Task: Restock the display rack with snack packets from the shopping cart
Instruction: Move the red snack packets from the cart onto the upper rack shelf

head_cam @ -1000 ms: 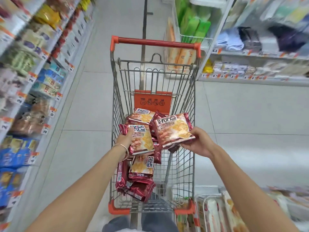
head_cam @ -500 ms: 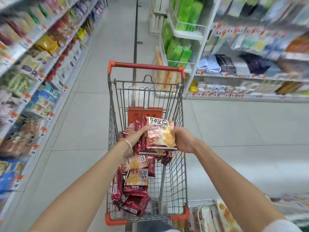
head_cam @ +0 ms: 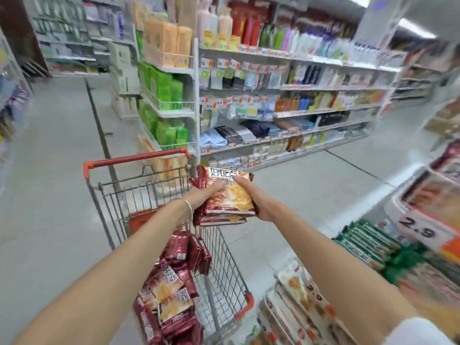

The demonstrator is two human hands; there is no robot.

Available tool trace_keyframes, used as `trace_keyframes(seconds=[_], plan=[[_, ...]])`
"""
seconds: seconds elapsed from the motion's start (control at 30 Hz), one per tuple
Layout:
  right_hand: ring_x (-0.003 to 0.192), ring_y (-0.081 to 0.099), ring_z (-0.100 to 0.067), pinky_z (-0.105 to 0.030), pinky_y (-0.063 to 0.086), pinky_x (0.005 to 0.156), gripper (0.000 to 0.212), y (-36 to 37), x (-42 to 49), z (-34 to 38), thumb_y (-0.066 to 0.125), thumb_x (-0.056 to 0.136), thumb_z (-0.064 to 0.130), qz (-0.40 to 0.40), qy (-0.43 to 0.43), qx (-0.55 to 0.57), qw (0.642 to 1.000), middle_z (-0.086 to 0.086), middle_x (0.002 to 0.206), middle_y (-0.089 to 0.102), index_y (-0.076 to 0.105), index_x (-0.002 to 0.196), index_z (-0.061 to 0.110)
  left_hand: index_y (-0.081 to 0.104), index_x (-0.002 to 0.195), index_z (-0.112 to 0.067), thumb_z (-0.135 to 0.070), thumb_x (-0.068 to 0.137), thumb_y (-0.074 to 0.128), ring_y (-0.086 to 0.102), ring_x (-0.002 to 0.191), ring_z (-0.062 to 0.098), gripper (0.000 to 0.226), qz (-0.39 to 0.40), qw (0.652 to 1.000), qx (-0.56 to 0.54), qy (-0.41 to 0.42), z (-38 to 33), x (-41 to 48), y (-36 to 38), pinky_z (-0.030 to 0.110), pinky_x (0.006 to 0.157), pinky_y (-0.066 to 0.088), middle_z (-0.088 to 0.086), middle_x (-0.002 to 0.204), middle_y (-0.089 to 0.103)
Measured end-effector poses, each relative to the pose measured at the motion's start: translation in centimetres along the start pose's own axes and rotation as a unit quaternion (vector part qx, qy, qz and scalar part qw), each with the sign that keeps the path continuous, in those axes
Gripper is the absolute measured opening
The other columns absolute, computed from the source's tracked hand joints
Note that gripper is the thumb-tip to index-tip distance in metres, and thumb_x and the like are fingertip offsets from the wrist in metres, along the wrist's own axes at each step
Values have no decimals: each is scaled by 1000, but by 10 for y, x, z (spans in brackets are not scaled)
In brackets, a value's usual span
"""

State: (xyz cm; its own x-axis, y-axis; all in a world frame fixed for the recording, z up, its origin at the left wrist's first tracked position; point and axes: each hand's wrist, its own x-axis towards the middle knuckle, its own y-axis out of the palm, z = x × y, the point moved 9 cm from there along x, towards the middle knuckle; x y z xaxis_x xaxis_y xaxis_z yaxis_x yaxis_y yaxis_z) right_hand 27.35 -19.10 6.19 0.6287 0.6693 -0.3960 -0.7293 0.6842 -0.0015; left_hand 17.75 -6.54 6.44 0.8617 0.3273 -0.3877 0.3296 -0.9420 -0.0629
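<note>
Glossy crinkled foil snack packets; below the grip, a bare wire-metal shopping cart with smooth orange plastic corners.

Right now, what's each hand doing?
Left hand: closed on the packets.
Right hand: closed on the same packets.

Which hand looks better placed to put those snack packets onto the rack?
Probably the right hand. Both hands clasp the stack of packets, but the display rack lies on the right, while the left hand is on the side toward the shopping cart.
</note>
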Motion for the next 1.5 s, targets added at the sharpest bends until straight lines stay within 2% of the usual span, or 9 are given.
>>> trace_keyframes(seconds=[0.07,0.2,0.37,0.5,0.7,0.87,1.17,1.33,1.5], plan=[[92,72,-25,-39,58,92,55,-27,-44,16,55,92,62,-48,-25,2,999,-9,108,75,69,111,12,72,109,-9,-76,46,85,71,97,26,94,34,999,25,26,-26,-11,30,45,102,52,6,94,77],[102,71,-25,-43,55,97,56,-83,-141,54,51,93,64,-131,-86,27,987,-7,113,74,68,116,16,73,95,-15,-54,75,76,73,70,18,44,128,989,34,64,-92,-59,111,33,76,60,5,82,77],[104,69,-24,-41,54,99,60,-153,-267,90,48,94,65,-235,-131,19,963,-10,120,71,67,120,15,67,121,-13,-65,32,94,75,93,28,106,231,965,83,97,-163,-92,211,45,86,60,11,104,77],[104,70,-23,-48,49,105,60,-203,-359,105,53,90,65,-285,-168,16,944,-8,117,73,65,122,16,72,86,-17,-63,38,88,74,70,21,68,292,937,118,152,-212,-148,299,37,77,61,5,82,77],[103,68,-26,-44,53,99,47,-289,-475,98,55,96,48,-373,-206,48,903,-13,127,67,62,125,11,70,87,-15,-58,75,77,72,71,21,45,354,909,129,177,-245,-192,430,36,78,61,5,82,76],[88,74,-20,-30,60,70,38,-351,-531,77,57,97,41,-427,-206,49,879,-9,110,75,63,121,12,67,115,-9,-74,51,82,70,99,23,93,293,896,176,284,-264,-197,509,37,95,53,6,108,73],[91,74,-12,-29,61,77,27,-399,-508,27,72,91,25,-446,-194,-43,873,-1,105,76,66,115,17,48,137,-11,-31,83,81,54,105,17,66,237,827,318,398,-255,-172,551,24,85,37,-1,120,56],[103,71,-13,-37,54,98,44,-400,-511,36,85,79,31,-446,-198,-155,859,4,111,75,67,118,22,44,144,-14,-32,76,86,53,120,20,82,233,803,369,405,-261,-170,547,27,93,39,-2,125,53],[136,43,-21,-44,35,116,129,-394,-500,19,82,53,78,-441,-18,-291,849,4,151,39,25,153,20,36,151,-22,-36,73,87,41,138,27,95,253,710,533,386,-244,-165,548,39,112,34,3,154,38]])
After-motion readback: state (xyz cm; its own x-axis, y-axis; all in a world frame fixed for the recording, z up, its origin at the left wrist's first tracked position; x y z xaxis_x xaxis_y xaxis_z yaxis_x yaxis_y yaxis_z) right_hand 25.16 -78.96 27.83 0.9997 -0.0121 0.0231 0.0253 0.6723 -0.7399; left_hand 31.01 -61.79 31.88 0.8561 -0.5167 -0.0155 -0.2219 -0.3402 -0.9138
